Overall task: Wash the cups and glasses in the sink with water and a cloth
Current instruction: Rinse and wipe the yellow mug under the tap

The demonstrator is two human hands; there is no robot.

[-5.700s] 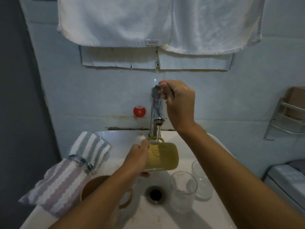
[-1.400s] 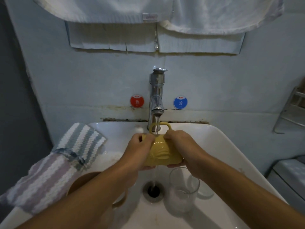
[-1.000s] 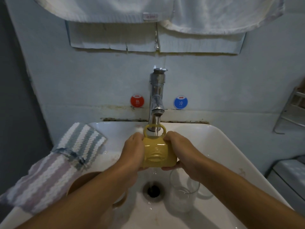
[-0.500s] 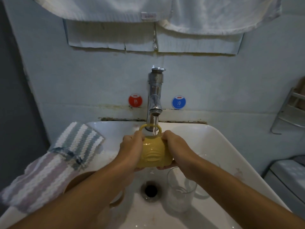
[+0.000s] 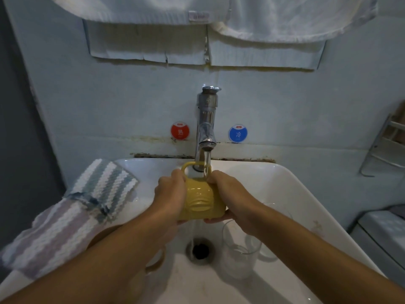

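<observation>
yellow mug point(image 5: 201, 200) between both hands, glasses point(image 5: 238, 253) in sink point(image 5: 291, 194)

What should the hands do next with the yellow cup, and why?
Probably turn the yellow cup a little under the water stream. Both hands, left hand and right hand, grip its sides, and the water lands only near the handle, so other sides look unrinsed.

Two bare forearms and hands

The left hand point(image 5: 171, 195) and right hand point(image 5: 230, 194) wear no gloves, rings or watch; both arms show bare, without sleeves.
</observation>
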